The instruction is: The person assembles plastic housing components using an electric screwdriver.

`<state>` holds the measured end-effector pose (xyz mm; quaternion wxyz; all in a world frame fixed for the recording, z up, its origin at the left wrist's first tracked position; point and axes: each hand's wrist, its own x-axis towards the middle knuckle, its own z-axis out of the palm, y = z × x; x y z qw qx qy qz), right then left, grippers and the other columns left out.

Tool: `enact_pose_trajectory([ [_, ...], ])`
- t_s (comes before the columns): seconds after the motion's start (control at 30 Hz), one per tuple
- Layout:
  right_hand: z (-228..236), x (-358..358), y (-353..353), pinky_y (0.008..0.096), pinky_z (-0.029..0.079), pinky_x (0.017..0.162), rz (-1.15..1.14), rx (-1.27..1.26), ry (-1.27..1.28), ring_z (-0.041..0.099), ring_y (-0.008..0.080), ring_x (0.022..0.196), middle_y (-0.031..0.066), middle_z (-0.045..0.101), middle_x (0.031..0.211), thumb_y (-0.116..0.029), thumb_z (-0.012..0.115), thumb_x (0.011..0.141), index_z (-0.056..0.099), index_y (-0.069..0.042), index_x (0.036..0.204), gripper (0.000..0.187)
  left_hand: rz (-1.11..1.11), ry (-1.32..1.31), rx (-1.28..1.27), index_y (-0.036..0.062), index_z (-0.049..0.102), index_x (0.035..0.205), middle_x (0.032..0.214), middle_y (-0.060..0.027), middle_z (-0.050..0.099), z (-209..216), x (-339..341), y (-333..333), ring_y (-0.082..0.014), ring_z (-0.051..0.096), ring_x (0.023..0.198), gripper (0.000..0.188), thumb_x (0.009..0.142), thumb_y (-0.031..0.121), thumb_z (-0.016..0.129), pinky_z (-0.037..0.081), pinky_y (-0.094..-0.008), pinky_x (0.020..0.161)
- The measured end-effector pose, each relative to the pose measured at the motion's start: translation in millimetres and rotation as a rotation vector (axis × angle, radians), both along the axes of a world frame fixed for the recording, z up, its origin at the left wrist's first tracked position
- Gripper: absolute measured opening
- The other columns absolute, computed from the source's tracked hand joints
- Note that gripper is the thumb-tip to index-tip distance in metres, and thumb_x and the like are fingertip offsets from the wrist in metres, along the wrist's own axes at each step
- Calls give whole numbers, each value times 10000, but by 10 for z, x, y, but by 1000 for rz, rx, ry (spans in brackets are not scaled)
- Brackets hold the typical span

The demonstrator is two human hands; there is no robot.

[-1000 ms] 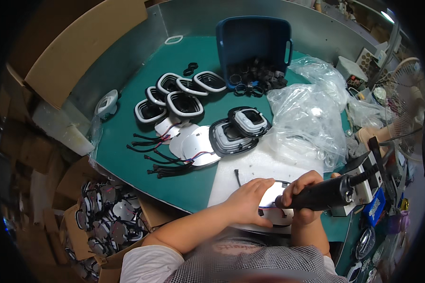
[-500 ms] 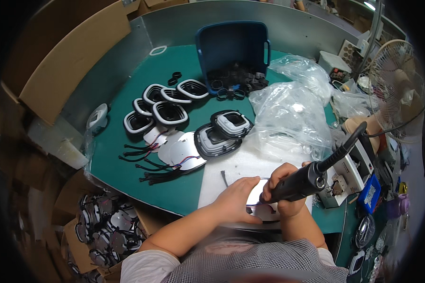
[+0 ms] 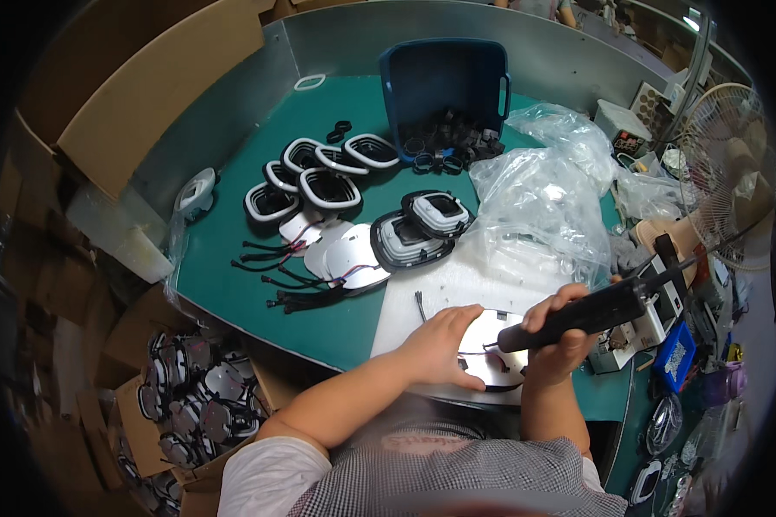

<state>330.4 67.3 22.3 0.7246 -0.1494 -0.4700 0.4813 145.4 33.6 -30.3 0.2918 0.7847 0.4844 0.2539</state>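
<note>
A shiny white plate with a thin wire across it lies in front of me on a white foam sheet. My left hand grips its left side, thumb near the lower edge and fingers toward the upper edge. In my right hand is a black electric screwdriver, held aslant with my fingers wrapped around its body. Its thin bit points left over the plate; whether the tip touches cannot be made out. Two stacked grey-and-black housings sit just beyond, beside white discs with wires.
Several black frames with white rims lie farther left on the green table. A tipped blue bin spills black rings. Clear plastic bags cover the right side, near a fan. A carton of parts stands below left.
My right hand has drawn the screwdriver back to the right and tilted it flatter, uncovering more of the plate. My left hand stays on the plate. The view has shifted slightly.
</note>
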Motion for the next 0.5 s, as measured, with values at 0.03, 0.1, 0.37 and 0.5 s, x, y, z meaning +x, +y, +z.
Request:
enact_pose_trajectory([
  [0.03,20,28,-14,305,556,566,-62,4,69,600,173,618,110,492,974,-491,777,839,311,-95,1458,870,9,-10,-9,-15,337,1474,1448,-243,439,-25,-12,11,-409,411,1358,1168,581,473,909,345,-444,1147],
  [0.1,68,183,-9,307,554,560,4,36,143,594,174,608,109,501,989,-540,721,871,171,-164,1546,949,32,-44,78,-9,340,1477,1450,-246,440,-86,-53,-37,-417,408,1358,1191,561,491,914,337,-452,1152],
  [0.37,174,955,169,321,447,671,406,171,321,523,197,720,138,490,1026,-366,726,870,441,-10,1407,705,391,-173,549,28,379,1451,1362,-192,529,281,-619,-238,-355,535,1236,1244,498,625,910,416,-431,1067],
  [0.5,54,1070,337,317,442,672,442,58,275,540,196,735,124,505,1014,-329,760,826,530,-7,1319,633,748,-271,661,41,372,1474,1248,-102,566,324,-1414,-753,-199,576,1078,1270,470,522,983,482,-338,955],
])
